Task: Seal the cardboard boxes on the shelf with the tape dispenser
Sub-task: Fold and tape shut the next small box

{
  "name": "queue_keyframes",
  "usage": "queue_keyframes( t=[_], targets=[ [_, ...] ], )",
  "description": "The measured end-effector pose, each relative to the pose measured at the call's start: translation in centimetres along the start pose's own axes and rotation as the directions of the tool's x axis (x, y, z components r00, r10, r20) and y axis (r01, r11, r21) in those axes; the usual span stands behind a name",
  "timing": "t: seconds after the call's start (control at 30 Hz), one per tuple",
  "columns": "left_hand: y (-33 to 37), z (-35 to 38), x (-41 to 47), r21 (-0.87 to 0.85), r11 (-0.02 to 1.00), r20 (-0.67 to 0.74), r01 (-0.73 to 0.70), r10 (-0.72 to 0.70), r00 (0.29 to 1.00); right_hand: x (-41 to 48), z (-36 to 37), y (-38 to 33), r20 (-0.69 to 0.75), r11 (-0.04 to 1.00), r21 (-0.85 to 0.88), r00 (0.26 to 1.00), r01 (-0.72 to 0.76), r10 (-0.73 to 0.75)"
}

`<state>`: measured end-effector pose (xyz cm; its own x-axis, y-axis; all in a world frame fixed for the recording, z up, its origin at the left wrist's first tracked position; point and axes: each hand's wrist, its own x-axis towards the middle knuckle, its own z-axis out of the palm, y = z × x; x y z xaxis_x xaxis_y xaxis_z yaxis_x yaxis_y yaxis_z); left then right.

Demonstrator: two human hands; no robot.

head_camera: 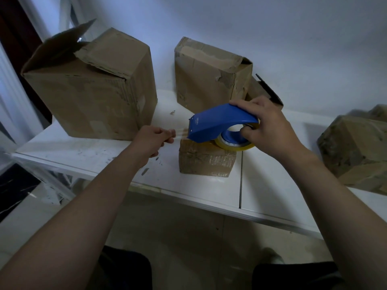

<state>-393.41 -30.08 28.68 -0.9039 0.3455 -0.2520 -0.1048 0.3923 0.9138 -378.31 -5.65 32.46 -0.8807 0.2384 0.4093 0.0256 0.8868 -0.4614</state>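
Observation:
My right hand (270, 130) grips a blue tape dispenser (217, 122) holding a roll of yellowish clear tape (234, 145), held just above a small cardboard box (204, 161) near the front of the white shelf (94, 155). My left hand (154, 139) pinches the loose end of the clear tape (181, 133), stretched out from the dispenser's mouth to the left of the small box. A large cardboard box (92, 91) with a raised flap stands at the back left. A medium box (209, 78) with torn top flaps stands behind the dispenser.
Another crumpled cardboard box (356, 151) lies at the shelf's right end. A seam (240, 181) splits the shelf top beside the small box. White wall rises behind the boxes. Below the shelf edge are a pale floor and my dark trousers.

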Motion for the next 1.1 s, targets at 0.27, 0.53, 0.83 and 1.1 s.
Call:
queue_keyframes(
  t=[0.27,0.53,0.83,1.1],
  targets=[
    [-0.6,-0.5,0.8,0.042,0.998,-0.001,-0.051,0.051,0.999,0.1,0.2,-0.2,0.006,0.999,-0.044,1.0,-0.01,0.01],
    [-1.8,-0.2,0.9,0.06,0.997,-0.003,-0.049,0.049,0.999,0.4,0.3,-0.5,0.023,0.998,-0.061,1.0,-0.002,0.003],
    [-3.4,1.5,0.9,0.071,0.993,-0.038,-0.098,0.101,0.994,0.1,0.4,-1.1,0.02,0.995,-0.096,1.0,0.005,-0.003],
    [-4.0,3.2,0.8,0.091,0.988,-0.058,-0.127,0.133,0.989,0.1,0.7,-1.1,0.01,0.997,-0.082,1.0,-0.004,0.004]
  ],
)
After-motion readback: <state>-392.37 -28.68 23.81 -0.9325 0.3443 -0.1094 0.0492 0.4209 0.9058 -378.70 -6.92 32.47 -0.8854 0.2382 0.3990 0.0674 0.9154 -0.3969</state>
